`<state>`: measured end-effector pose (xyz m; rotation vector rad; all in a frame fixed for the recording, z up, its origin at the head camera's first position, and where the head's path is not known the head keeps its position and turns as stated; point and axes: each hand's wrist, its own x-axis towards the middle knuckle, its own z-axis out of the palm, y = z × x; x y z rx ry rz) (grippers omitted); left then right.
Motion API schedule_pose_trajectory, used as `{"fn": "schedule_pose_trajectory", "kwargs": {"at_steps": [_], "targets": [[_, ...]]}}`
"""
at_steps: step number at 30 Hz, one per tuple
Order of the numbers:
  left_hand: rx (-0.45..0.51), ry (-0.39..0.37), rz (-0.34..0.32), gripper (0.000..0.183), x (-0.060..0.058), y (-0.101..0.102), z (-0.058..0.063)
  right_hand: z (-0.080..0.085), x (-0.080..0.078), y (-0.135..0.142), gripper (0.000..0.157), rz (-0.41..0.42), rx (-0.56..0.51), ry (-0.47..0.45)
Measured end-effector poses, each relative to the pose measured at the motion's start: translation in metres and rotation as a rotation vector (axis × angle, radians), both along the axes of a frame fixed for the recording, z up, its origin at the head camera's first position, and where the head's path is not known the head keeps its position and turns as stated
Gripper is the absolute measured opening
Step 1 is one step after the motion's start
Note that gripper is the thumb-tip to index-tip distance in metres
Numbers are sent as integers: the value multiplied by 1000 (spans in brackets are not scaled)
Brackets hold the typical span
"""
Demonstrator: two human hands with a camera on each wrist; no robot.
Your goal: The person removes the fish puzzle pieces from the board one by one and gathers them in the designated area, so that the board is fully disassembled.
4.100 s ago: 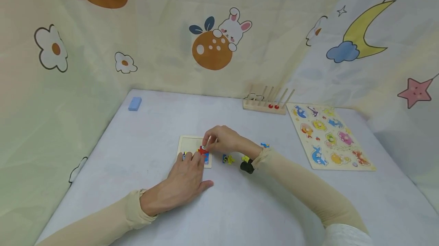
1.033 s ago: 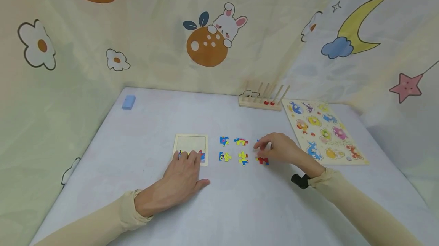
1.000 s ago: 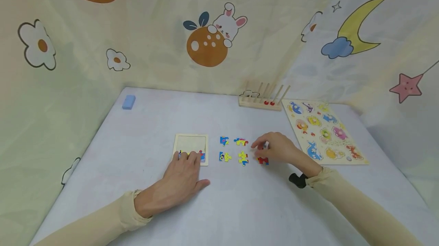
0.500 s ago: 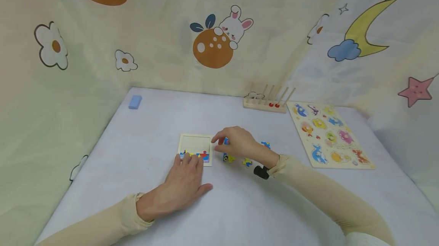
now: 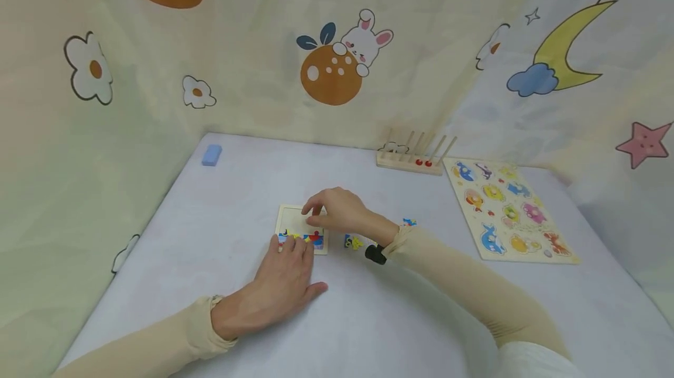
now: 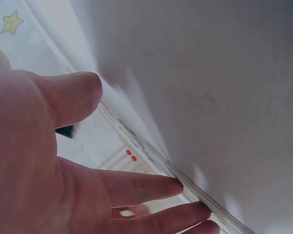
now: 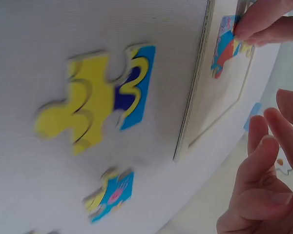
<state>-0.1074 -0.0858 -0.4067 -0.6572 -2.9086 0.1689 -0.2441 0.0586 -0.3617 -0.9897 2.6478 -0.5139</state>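
Observation:
My left hand (image 5: 281,284) lies over the near edge of a square wooden puzzle tray (image 5: 289,208), its extended fingers resting on a row of colourful jigsaw pieces (image 5: 317,243) inside. The right wrist view shows those left fingertips (image 7: 256,24) touching a blue, red and yellow piece (image 7: 224,51). My right hand (image 5: 341,211) hovers over the tray's right side, thumb and forefinger apart with nothing visible between them. Loose pieces lie right of the tray: a yellow and blue one (image 7: 97,97), a blue and pink one (image 7: 112,192). My right arm hides others.
Far right lies a wooden animal puzzle board (image 5: 502,208). At the back stands a wooden peg rack (image 5: 409,161) with red beads. A light blue block (image 5: 212,155) sits at the back left. A printed cloth wall (image 5: 253,33) closes off the back.
About four seconds ago my right fingers were at a red piece in the tray; later a red piece lay right. My right hand then moved left, back over the tray. The left hand stayed.

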Motion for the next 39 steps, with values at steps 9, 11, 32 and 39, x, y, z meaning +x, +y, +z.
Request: {"fn": "schedule_pose_trajectory", "kwargs": {"at_steps": [9,11,32,39], "targets": [[-57,86,0,83,6,-1,-2,-15,-6,-35,17,36,88,-84],[-63,74,2,85,7,-1,-2,-15,-6,-39,15,38,84,-96],[-9,32,1,84,15,-1,1,-15,-5,-51,23,34,75,-134],[-9,52,1,84,16,-1,1,-15,-4,-51,23,23,11,-175]]}}
